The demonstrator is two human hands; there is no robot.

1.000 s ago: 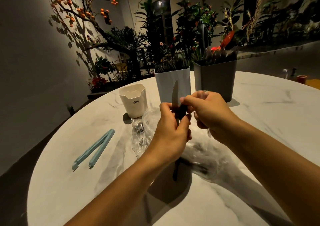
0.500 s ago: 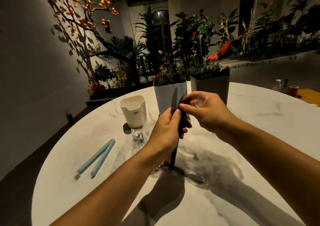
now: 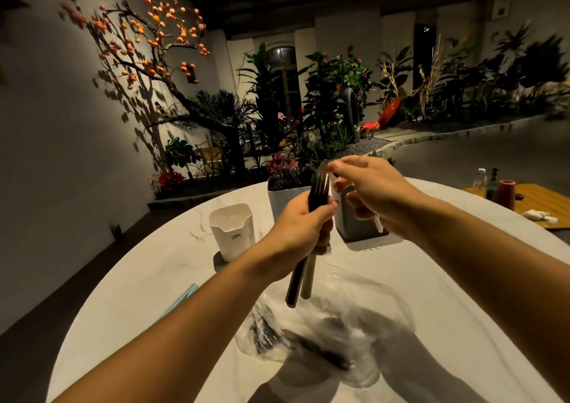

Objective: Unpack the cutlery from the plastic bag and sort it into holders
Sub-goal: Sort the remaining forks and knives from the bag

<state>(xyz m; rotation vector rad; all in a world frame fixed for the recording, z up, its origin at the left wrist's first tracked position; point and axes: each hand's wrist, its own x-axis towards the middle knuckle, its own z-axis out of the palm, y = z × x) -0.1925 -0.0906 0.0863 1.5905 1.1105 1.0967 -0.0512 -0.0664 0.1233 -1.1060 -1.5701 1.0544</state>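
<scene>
My left hand [image 3: 300, 228] grips a small upright bundle of cutlery [image 3: 303, 282], one piece with a black handle and one with a cream handle, held above the clear plastic bag [image 3: 364, 319]. My right hand [image 3: 374, 191] is at the top of the bundle, its index finger and thumb pinching a blurred grey tip. More dark cutlery [image 3: 266, 333] lies inside the bag. Behind the hands stand three holders: a small white holder [image 3: 231, 233], a pale square holder [image 3: 282, 200] with cutlery in it, and a grey holder [image 3: 350, 228] that is mostly hidden by my right hand.
A light blue bag clip [image 3: 182, 300] lies left of my left forearm on the round marble table [image 3: 138, 294]. Beyond the table at the right is a wooden surface with bottles [image 3: 490, 183] and a red cup [image 3: 507, 192]. Plants line the back wall.
Both hands have risen with the cutlery, away from the bag and toward the holders. The view has tilted up. Two handles now hang below my left hand.
</scene>
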